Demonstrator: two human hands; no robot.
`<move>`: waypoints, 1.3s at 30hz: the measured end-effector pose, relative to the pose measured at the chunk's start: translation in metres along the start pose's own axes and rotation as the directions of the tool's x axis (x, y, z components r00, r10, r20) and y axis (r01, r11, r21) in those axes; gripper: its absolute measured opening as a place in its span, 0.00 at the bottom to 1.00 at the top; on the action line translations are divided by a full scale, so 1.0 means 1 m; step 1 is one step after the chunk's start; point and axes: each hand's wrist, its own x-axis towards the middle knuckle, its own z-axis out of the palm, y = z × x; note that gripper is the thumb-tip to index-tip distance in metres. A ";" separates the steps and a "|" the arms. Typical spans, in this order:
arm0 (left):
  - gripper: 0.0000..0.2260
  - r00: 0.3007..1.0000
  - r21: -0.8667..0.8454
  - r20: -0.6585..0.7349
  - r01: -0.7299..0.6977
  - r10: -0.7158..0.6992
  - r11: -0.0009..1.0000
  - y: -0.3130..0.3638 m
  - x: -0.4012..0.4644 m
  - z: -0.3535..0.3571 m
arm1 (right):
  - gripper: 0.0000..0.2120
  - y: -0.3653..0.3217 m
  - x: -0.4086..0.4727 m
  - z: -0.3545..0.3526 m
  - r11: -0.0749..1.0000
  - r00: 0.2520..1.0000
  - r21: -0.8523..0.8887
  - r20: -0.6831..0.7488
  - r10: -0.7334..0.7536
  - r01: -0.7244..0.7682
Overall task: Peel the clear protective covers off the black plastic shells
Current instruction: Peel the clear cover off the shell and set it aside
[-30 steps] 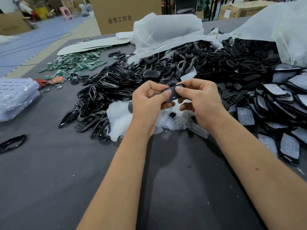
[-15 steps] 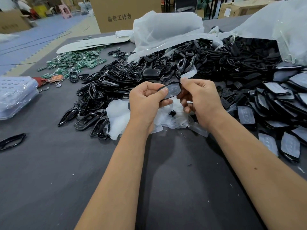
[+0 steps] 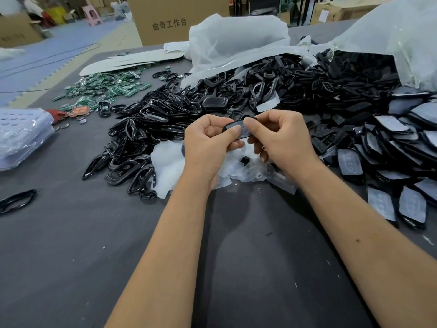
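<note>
Shell [image 3: 237, 130] in question was held up between both hands above a dark grey cloth-covered table [image 3: 71, 256], in a warehouse-like room with a blue mat floor [image 3: 59, 50] and cardboard boxes behind. The left hand [image 3: 208, 143] gripped its near end, thumb laid across the face; the right hand [image 3: 281, 138] pinched the far end between thumb and forefinger. It was a small black oval piece, glossy, with a pale clear cover on its face. Under the hands lay a heap of peeled clear covers [image 3: 170, 164]. Black frames [image 3: 146, 129] were piled to the left, more black shells [image 3: 402, 143] with pale covers fanned out on the right, and green circuit boards [image 3: 106, 87] were scattered further back. White plastic bags [image 3: 236, 36] lay behind the piles. One box [image 3: 175, 17] bore the printed characters 曲奇工作台
</note>
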 end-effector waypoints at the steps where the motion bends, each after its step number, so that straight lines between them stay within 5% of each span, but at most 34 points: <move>1: 0.08 1.000 0.004 0.008 -0.003 0.002 1.000 0.000 0.000 -0.001 | 0.09 0.000 0.000 0.000 1.000 1.000 -0.002 -0.002 0.000 0.000; 10: 0.11 0.998 0.002 0.015 0.065 -0.065 0.998 0.003 0.000 -0.004 | 0.06 -0.003 -0.002 0.002 0.999 1.000 0.031 -0.024 -0.015 0.016; 16: 0.08 0.983 -0.166 0.023 0.181 -0.180 0.969 0.011 0.002 -0.006 | 0.07 -0.009 -0.009 0.003 0.919 0.931 -0.157 0.101 -0.349 0.362; 23: 0.06 0.957 -0.296 0.085 0.291 -0.279 0.910 0.016 0.005 -0.015 | 0.11 -0.009 -0.008 0.004 0.862 0.888 -0.224 0.178 -0.424 0.456; 26: 0.15 0.957 -0.306 0.046 0.288 -0.288 0.908 0.015 0.006 -0.013 | 0.06 -0.006 -0.007 0.007 0.965 0.970 -0.100 0.047 -0.237 0.241; 28: 0.13 0.969 -0.266 0.050 0.246 -0.242 0.932 0.012 0.005 -0.009 | 0.05 -0.006 -0.005 0.007 0.996 0.999 0.079 -0.012 -0.042 0.043; 31: 0.06 0.984 -0.221 0.036 0.180 -0.177 0.958 0.006 0.002 -0.004 | 0.04 -0.009 -0.004 0.005 0.934 0.977 0.289 0.099 0.189 -0.210; 34: 0.06 0.988 -0.221 0.024 0.154 -0.152 0.963 0.006 0.003 -0.003 | 0.06 -0.013 -0.003 0.000 0.852 0.940 0.410 0.239 0.244 -0.325; 39: 0.04 0.980 -0.244 0.050 0.201 -0.195 0.949 0.007 0.003 -0.005 | 0.08 -0.015 -0.004 0.001 0.793 0.936 0.505 0.257 0.239 -0.341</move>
